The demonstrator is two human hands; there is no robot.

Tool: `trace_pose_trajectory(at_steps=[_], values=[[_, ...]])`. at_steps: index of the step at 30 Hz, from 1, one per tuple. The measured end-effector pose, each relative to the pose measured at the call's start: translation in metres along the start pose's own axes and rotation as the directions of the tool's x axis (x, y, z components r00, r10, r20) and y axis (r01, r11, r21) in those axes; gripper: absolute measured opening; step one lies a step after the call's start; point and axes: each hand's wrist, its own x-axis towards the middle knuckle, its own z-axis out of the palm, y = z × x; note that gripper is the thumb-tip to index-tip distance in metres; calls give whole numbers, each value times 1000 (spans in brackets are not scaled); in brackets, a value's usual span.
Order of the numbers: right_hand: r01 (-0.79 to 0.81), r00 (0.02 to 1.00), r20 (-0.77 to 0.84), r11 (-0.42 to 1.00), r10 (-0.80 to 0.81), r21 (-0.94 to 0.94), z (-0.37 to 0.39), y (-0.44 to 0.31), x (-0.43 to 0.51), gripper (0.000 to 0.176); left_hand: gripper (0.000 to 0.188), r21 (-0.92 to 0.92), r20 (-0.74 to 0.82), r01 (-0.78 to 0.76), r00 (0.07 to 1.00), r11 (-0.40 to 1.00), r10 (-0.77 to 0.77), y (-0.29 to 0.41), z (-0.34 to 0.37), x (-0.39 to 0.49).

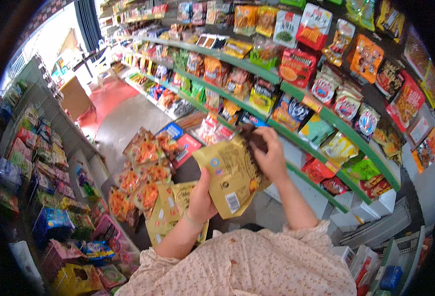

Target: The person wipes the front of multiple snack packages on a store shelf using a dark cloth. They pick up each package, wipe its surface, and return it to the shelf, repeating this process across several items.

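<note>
My left hand (202,201) grips the near side of a gold snack pouch (226,174), thumb on top. The pouch is tilted, with a barcode and small printed marks on the side facing me. At its far right end, my right hand (271,157) pinches a crumpled dark brown cloth (258,142) against the pouch. The right fingertips are partly hidden. Under my left forearm lie more gold pouches (165,218), overlapping one another. Beyond them is a loose pile of clear packets with orange-red food (145,177).
Green-edged shelves (321,113) full of snack bags curve along the right, close to my right arm. Another shelf (51,162) of small packets runs down the left. Blue and red cards (186,148) lie past the pile. The aisle floor (132,114) leads to a bright doorway.
</note>
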Motion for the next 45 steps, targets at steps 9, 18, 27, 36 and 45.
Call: trace_pose_trajectory(at_steps=[9, 18, 27, 36, 45], values=[[107, 994, -19, 982, -105, 156, -53, -49, 17, 30, 71, -86, 33, 45, 999, 995, -42, 7, -5, 9], [222, 975, 18, 960, -223, -169, -22, -68, 5, 38, 63, -21, 127, -137, 982, 990, 139, 5, -2, 4], [-466, 874, -79, 874, 479, 140, -29, 78, -6, 49, 58, -22, 6, -284, 959, 958, 285, 37, 1, -6], [347, 923, 160, 937, -349, 45, -46, -105, 10, 39, 68, 334, -70, 25, 998, 942, -2, 5, -3, 16], [173, 984, -64, 983, -169, 57, -39, -107, 51, 29, 66, 188, -7, -102, 994, 977, 106, 21, 1, -2]])
